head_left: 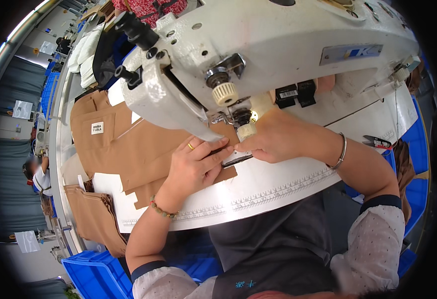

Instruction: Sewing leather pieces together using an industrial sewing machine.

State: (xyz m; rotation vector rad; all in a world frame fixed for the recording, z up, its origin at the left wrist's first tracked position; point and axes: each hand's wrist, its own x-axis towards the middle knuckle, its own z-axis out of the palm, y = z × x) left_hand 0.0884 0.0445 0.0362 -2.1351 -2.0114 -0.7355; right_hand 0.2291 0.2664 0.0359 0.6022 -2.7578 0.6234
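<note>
A white sewing machine (258, 55) stands over a pale work surface, with a brown cloth piece (143, 144) spread to the left of its needle area. My left hand (194, 163) grips the cloth near its front edge, fingers bent and close together. Opposite it, my right hand (281, 137) has its fingertips pinched at the cloth's edge, just in front of the needle area. The fingertips of both hands nearly meet there. The machine head hides the needle and part of the cloth. A small white label (97, 128) sits on a patch pocket at the cloth's far left.
A stack of brown pieces (95, 217) hangs over the table's left edge. Black tags (296, 94) lie behind my right hand. Thread snips (378, 142) rest at the right. A printed ruler (278, 191) follows the near edge. Blue crates (99, 274) stand below. Other people work farther off.
</note>
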